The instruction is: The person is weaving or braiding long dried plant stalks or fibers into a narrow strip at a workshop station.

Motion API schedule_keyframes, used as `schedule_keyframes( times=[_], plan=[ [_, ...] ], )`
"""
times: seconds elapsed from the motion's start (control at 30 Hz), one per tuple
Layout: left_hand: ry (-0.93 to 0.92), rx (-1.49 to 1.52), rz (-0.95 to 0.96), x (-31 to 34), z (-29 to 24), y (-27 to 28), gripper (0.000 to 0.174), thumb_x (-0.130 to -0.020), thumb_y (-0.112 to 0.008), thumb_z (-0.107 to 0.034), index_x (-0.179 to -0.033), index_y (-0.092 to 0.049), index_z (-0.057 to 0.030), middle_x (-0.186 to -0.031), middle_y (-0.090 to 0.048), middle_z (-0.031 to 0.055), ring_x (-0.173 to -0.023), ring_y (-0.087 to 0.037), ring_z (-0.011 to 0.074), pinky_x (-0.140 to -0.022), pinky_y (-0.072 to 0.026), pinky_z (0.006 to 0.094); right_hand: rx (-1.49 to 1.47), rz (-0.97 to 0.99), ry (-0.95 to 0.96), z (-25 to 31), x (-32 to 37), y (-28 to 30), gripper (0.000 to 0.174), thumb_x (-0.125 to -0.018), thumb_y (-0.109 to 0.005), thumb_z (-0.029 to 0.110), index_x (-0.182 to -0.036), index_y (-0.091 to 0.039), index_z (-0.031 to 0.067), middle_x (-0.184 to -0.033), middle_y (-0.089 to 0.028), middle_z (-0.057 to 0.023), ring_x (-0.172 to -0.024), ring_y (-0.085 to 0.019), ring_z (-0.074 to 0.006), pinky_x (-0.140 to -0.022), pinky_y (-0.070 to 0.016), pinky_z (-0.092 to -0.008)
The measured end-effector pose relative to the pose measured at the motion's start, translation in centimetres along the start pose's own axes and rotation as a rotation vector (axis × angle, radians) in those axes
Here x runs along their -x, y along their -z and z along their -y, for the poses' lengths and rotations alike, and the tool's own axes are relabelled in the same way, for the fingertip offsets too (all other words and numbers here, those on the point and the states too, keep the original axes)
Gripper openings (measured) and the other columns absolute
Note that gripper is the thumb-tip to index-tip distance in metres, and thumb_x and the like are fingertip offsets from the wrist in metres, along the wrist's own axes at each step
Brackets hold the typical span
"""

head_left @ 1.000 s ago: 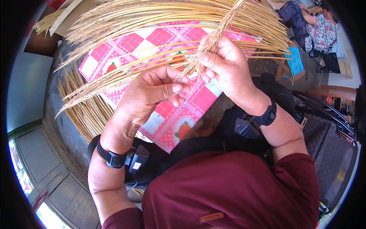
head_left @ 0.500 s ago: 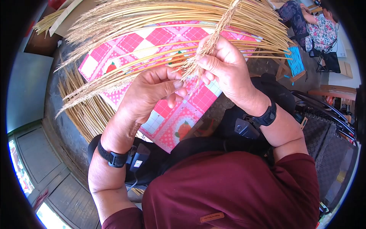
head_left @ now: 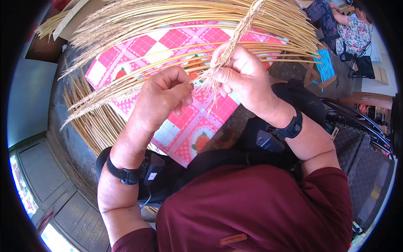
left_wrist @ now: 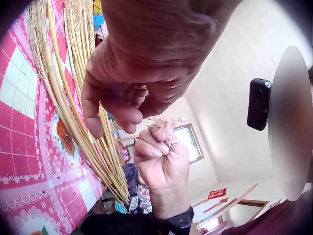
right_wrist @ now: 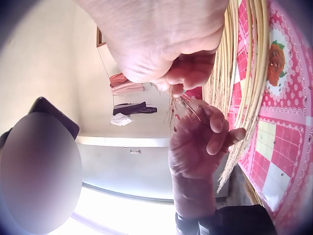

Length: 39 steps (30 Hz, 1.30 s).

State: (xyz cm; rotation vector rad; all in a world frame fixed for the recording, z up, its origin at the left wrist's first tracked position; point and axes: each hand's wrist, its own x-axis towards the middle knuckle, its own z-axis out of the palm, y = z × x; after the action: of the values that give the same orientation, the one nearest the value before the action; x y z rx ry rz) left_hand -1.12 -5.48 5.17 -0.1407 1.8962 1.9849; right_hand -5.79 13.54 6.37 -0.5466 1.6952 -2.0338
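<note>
A braid of dry grass heads [head_left: 242, 30] slants up and away from my right hand [head_left: 245, 82], which grips its lower end between thumb and fingers. Loose grass ends [head_left: 212, 86] fan out below that grip. To the left, my left hand [head_left: 161, 94] pinches a thin strand at the fray, thumb against forefinger. From the right wrist view, the wispy ends [right_wrist: 180, 105] show between both hands, above the left palm. In the left wrist view the right hand [left_wrist: 164, 164] appears with curled fingers, and the braid is mostly hidden.
Long grass stalks [head_left: 168, 17] lie across the table with a pink checked cloth [head_left: 205, 134]. More stalks [head_left: 98, 128] stand beside its left edge. A blue woven stool [head_left: 325, 67] and a seated person [head_left: 354, 35] are at the far right.
My left hand has drawn slightly left and up, away from the braid, its thumb and forefinger closing together. The right hand has shifted slightly left with the braid.
</note>
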Motion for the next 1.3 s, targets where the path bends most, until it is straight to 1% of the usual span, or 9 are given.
schedule_keyframes(
  times=[0.33, 0.73, 0.83, 0.87, 0.97, 1.0, 1.1, 1.13, 1.3],
  plan=[
    [0.064, -0.009, -0.051, -0.3, -0.4, 0.5, 0.006, -0.079, -0.053, -0.005, -0.076, -0.056, -0.0031, -0.061, -0.057, 0.0034, -0.048, -0.05, 0.0069, -0.042, -0.0384, 0.0204, 0.031, 0.076, -0.005, -0.6, 0.8, -0.6, 0.012, -0.089, -0.054, 0.006, -0.098, -0.047, 0.0031, -0.081, -0.053, -0.0037, -0.061, -0.051, -0.0068, -0.053, -0.0425, -0.0191],
    [-0.053, -0.342, -0.217, -0.6, -0.8, 0.0, 0.009, -0.081, -0.051, -0.006, -0.073, -0.055, -0.003, -0.06, -0.055, 0.0017, -0.05, -0.05, 0.0053, -0.042, -0.0401, 0.0197, 0.017, 0.08, -0.055, -1.4, 0.9, -0.7, 0.011, -0.089, -0.054, 0.006, -0.098, -0.047, 0.0035, -0.08, -0.051, -0.0036, -0.06, -0.049, -0.0072, -0.053, -0.0419, -0.02],
    [-0.218, -0.816, -0.452, -1.7, 0.9, 1.6, 0.011, -0.082, -0.05, -0.008, -0.074, -0.055, -0.0025, -0.057, -0.055, 0.0022, -0.045, -0.048, 0.006, -0.042, -0.0405, 0.0224, -0.06, 0.113, 0.031, -0.4, 1.0, -1.0, 0.012, -0.089, -0.055, 0.007, -0.097, -0.047, 0.0034, -0.079, -0.05, -0.0034, -0.059, -0.048, -0.0069, -0.052, -0.0416, -0.0201],
    [-0.132, -0.797, -0.454, -2.0, 1.1, 2.3, 0.017, -0.083, -0.056, -0.018, -0.079, -0.057, -0.0015, -0.057, -0.057, 0.0121, -0.052, -0.057, 0.0192, -0.051, -0.0443, 0.0351, -0.098, 0.131, 0.074, 0.0, 1.0, -1.0, 0.012, -0.089, -0.055, 0.008, -0.096, -0.046, 0.0034, -0.079, -0.05, -0.0033, -0.058, -0.048, -0.0068, -0.051, -0.0415, -0.0201],
    [-0.022, -0.676, -0.385, -1.3, -0.5, 2.4, 0.016, -0.086, -0.054, -0.014, -0.075, -0.057, -0.0023, -0.054, -0.055, 0.0022, -0.041, -0.046, 0.0071, -0.04, -0.0385, 0.0235, -0.097, 0.095, 0.122, 0.8, 0.3, -0.2, 0.012, -0.09, -0.055, 0.009, -0.095, -0.046, 0.0035, -0.077, -0.05, -0.003, -0.056, -0.046, -0.0064, -0.05, -0.0419, -0.0203],
    [0.079, -0.574, -0.327, -0.9, -1.4, 2.0, 0.015, -0.088, -0.054, -0.013, -0.079, -0.059, -0.002, -0.058, -0.057, 0.0029, -0.043, -0.047, 0.007, -0.041, -0.0384, 0.022, -0.076, 0.061, 0.124, 1.0, 0.1, 0.1, 0.012, -0.09, -0.055, 0.009, -0.096, -0.046, 0.0037, -0.076, -0.05, -0.0031, -0.056, -0.046, -0.0064, -0.049, -0.0424, -0.0208],
    [-0.05, -0.216, -0.189, -0.6, -0.9, 2.2, 0.011, -0.088, -0.052, -0.009, -0.084, -0.059, -0.0014, -0.067, -0.06, 0.004, -0.05, -0.05, 0.007, -0.045, -0.0399, 0.0195, -0.088, 0.032, 0.078, 1.2, -0.3, 0.5, 0.012, -0.089, -0.055, 0.008, -0.097, -0.047, 0.0038, -0.077, -0.05, -0.003, -0.055, -0.045, -0.0065, -0.049, -0.0432, -0.0215],
    [-0.104, -0.185, -0.157, -0.5, -1.0, 2.1, 0.01, -0.089, -0.051, -0.007, -0.088, -0.059, -0.0008, -0.074, -0.061, 0.0051, -0.057, -0.052, 0.0083, -0.052, -0.0428, 0.0201, -0.136, 0.018, 0.06, 1.2, -0.4, 0.5, 0.011, -0.089, -0.055, 0.006, -0.096, -0.047, 0.0034, -0.077, -0.052, -0.0042, -0.056, -0.047, -0.0073, -0.05, -0.0426, -0.0218],
    [-0.139, 0.028, -0.065, -0.2, -1.2, 2.0, 0.009, -0.09, -0.054, -0.009, -0.086, -0.058, -0.0013, -0.077, -0.062, 0.0055, -0.062, -0.055, 0.0107, -0.061, -0.0456, 0.0241, -0.296, -0.034, -0.021, 0.9, -0.4, 0.5, 0.008, -0.088, -0.053, 0.002, -0.095, -0.049, 0.0024, -0.074, -0.055, -0.0061, -0.055, -0.047, -0.0087, -0.05, -0.041, -0.0227]
  ],
)
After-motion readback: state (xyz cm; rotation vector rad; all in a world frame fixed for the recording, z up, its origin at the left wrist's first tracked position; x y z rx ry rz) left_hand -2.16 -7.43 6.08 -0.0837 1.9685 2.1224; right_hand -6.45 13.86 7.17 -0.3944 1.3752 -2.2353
